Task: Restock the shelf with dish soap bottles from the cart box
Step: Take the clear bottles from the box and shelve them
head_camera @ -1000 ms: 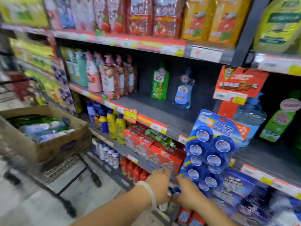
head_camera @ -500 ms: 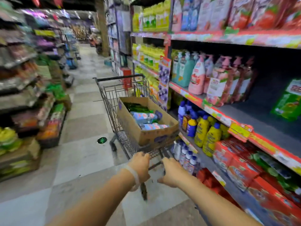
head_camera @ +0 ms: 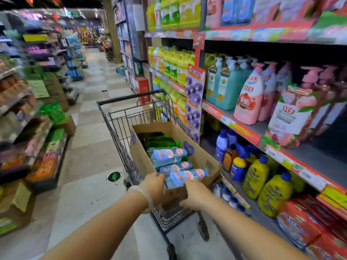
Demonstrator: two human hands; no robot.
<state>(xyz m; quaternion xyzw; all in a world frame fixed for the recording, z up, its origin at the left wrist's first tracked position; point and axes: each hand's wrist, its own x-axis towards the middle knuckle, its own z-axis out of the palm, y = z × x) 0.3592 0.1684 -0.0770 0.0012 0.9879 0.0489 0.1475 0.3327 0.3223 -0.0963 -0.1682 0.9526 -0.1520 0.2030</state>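
The box [head_camera: 142, 162] rim hides the fingertips of both hands; the far aisle shelves [head_camera: 37, 53] are blurred.

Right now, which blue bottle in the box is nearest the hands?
The front bottle, lying at the box's near edge between both hands; the others lie farther back.

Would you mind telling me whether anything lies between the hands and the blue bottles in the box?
Nothing visible does: the left hand and right hand are at the near blue bottle in the box.
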